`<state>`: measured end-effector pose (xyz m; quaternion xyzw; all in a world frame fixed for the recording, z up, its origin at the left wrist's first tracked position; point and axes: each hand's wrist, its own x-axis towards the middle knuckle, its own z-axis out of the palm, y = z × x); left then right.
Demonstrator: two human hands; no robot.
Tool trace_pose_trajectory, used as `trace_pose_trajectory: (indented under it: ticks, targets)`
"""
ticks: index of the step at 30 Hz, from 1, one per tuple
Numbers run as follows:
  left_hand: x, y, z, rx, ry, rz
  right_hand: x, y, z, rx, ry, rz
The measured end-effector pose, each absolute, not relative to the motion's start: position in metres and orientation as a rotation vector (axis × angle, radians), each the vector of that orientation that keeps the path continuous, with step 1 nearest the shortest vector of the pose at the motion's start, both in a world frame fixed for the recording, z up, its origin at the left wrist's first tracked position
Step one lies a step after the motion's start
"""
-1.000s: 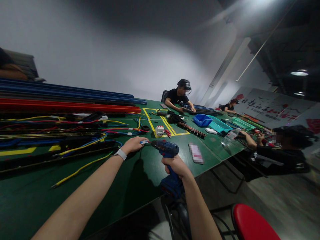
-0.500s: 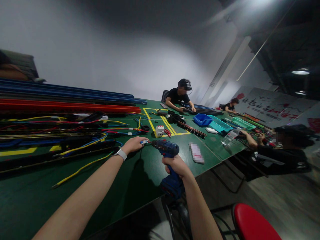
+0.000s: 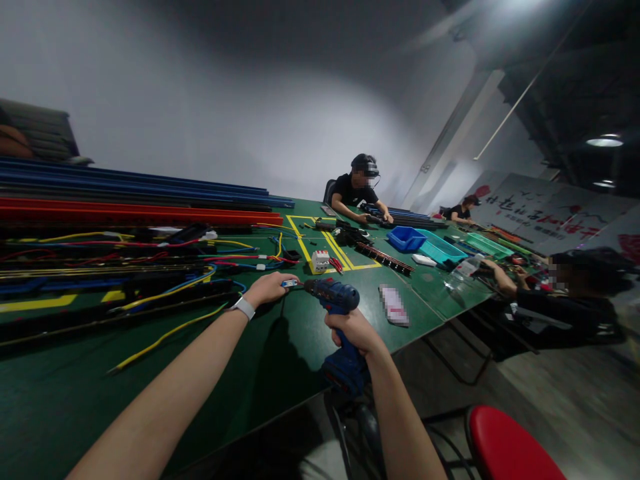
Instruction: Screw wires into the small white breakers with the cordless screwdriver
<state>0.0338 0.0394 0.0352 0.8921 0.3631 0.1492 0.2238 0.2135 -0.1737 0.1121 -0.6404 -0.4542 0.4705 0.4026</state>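
My right hand (image 3: pixel 353 331) is wrapped round the handle of a blue cordless drill (image 3: pixel 333 295), its nose pointing left. In my left hand (image 3: pixel 270 288) is a small white and blue block (image 3: pixel 289 284), pinched at the fingertips just above the table. The drill's bit reaches the right end of this block; whether it sits in a screw cannot be made out. A white circuit breaker (image 3: pixel 321 261) with red marks stands a little beyond, beside some short red wires (image 3: pixel 335 265).
Long rails with yellow, blue and red wires (image 3: pixel 165 297) lie to the left on the green table (image 3: pixel 230 393). A phone (image 3: pixel 393 305), blue bin (image 3: pixel 406 239) and teal basket (image 3: pixel 442 248) lie right. Co-workers sit across and at right. A red stool (image 3: pixel 510 443) stands below.
Almost nothing differs. Both hands, the drill and the small block keep their places, with only a slight shift of the view. The co-worker across the table has moved their head a little.
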Motion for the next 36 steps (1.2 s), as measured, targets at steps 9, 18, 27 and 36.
trace_pose_trajectory:
  ticks: [9,18,27,36]
  targets:
    - [0.035,0.046,0.028,2.488,1.013,0.371,0.214,-0.174,0.113,-1.601,-1.179,1.183]
    - [0.035,0.048,0.027,2.479,0.989,0.359,0.212,-0.174,0.115,-1.633,-1.174,1.172]
    - [0.035,0.05,0.024,2.494,0.98,0.374,0.215,-0.173,0.109,-1.558,-1.169,1.186]
    - [0.036,0.055,0.017,2.528,0.973,0.385,0.216,-0.173,0.111,-1.585,-1.175,1.213]
